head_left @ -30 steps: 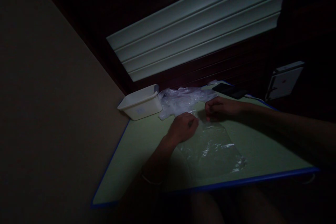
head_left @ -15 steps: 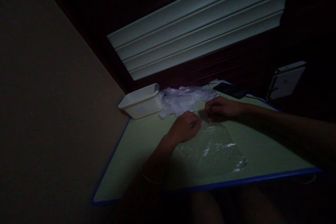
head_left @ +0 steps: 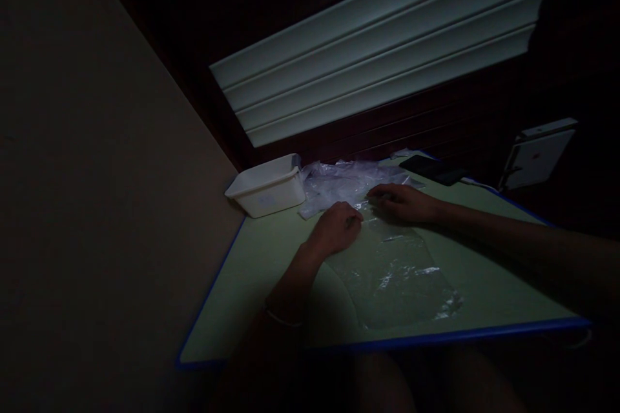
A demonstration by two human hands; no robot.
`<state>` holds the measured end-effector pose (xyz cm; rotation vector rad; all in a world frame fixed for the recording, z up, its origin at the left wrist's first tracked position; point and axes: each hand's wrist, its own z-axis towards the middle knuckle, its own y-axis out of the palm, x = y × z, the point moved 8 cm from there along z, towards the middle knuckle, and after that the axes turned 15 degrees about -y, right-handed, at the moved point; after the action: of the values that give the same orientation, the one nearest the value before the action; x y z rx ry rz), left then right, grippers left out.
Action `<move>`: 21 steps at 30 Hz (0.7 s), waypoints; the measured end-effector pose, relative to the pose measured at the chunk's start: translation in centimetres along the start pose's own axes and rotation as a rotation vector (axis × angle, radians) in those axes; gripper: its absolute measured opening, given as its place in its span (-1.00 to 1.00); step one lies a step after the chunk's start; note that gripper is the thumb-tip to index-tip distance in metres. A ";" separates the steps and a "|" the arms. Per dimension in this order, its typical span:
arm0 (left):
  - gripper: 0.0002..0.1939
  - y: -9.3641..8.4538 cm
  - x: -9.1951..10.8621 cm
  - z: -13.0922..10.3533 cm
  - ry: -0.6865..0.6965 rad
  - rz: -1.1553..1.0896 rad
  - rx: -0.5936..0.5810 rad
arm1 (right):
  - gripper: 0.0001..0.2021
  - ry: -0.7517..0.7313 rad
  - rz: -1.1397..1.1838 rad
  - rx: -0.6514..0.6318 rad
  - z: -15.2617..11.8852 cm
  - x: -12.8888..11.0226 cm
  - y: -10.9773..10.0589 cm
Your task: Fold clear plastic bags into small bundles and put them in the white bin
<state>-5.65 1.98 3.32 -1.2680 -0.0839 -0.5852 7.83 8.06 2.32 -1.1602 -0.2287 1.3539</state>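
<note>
A clear plastic bag [head_left: 397, 284] lies flat on the pale green table, its surface catching light in streaks. My left hand [head_left: 336, 229] is closed at the bag's upper left end, its fingertips pinching the film. Just to the right, my right hand [head_left: 404, 203] is curled over the bag's top edge, thumb and fingers together on the film. A narrow gap separates the two hands. In the dim light the fingertips themselves are hard to make out. Behind both hands is a heap of crumpled clear plastic bags [head_left: 334, 184].
A white plastic tub [head_left: 274, 199] stands at the back left against the wall. A dark phone [head_left: 431, 170] with a white cable lies at the back right. The table [head_left: 227, 310] has a blue edge. Beyond its right side is a white tablet-like object [head_left: 540, 158].
My right hand has shifted slightly left and flattened over the bag's top edge. The left hand stays closed near the same spot. The view has moved slightly.
</note>
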 end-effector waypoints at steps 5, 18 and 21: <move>-0.81 0.4 2.2 -0.9 0.112 -0.021 -0.085 | -0.68 -0.066 0.060 -0.042 0.4 -0.2 1.0; -0.86 0.7 1.1 -0.8 -0.013 0.082 -0.128 | -0.69 0.144 0.686 0.107 -0.3 -0.7 0.8; -0.80 0.6 0.7 -0.9 -0.069 0.124 -0.137 | -0.77 0.144 0.720 0.097 -0.5 -1.2 0.6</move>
<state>-4.99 0.97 2.79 -1.4155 -0.0227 -0.4468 7.44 6.71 2.19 -1.3074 0.3957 1.8622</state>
